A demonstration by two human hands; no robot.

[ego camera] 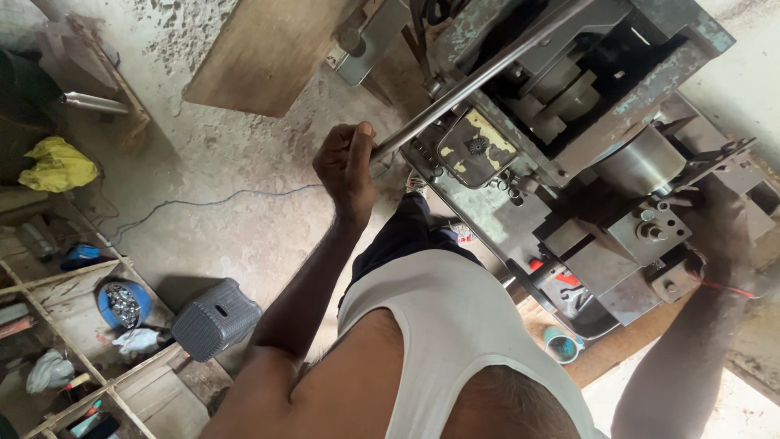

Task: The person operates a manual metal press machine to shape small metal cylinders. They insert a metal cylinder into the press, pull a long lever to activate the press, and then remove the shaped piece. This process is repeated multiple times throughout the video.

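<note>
One view only, worn on the head, tilted steeply down over the person's own chest and shoulders, which fill the bottom centre. Frame is rotated: the concrete floor runs up the left and middle, the press machine sits upper right, close, within arm's reach. Wooden shelving lies lower left, farther off. Bright glare at lower right edge. No second view to overlap with.

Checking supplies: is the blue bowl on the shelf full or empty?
Partly full: the blue bowl holds a heap of small shiny metal pieces.
</note>
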